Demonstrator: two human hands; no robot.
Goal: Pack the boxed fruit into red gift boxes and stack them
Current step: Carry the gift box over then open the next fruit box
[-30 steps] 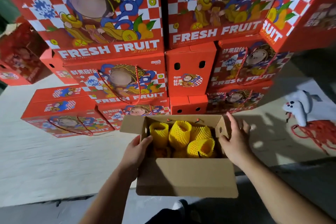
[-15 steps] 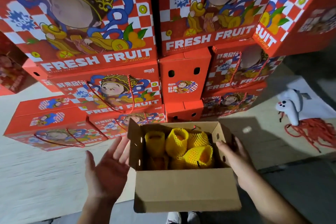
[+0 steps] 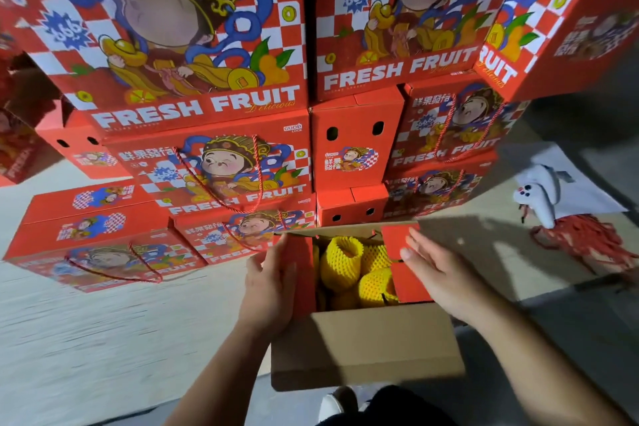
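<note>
An open gift box, brown inside and red outside, sits in front of me with its front flap (image 3: 366, 342) hanging toward me. Inside lie several fruits in yellow foam nets (image 3: 345, 266). My left hand (image 3: 269, 284) lies flat with straight fingers against the left red side flap (image 3: 306, 273), which is folded inward. My right hand (image 3: 435, 270) touches the right red side flap (image 3: 406, 252) with straight fingers, and that flap also leans in over the fruit.
A wall of stacked red "FRESH FRUIT" gift boxes (image 3: 207, 45) rises right behind the open box. Lower closed boxes with rope handles (image 3: 96, 245) lie at the left. A white glove-like object (image 3: 536, 190) and a heap of red cords (image 3: 587, 239) lie at the right.
My left hand, held away from the box half a second ago, now presses the left flap inward. My right hand has swung the right flap inward too. The view has moved closer.
</note>
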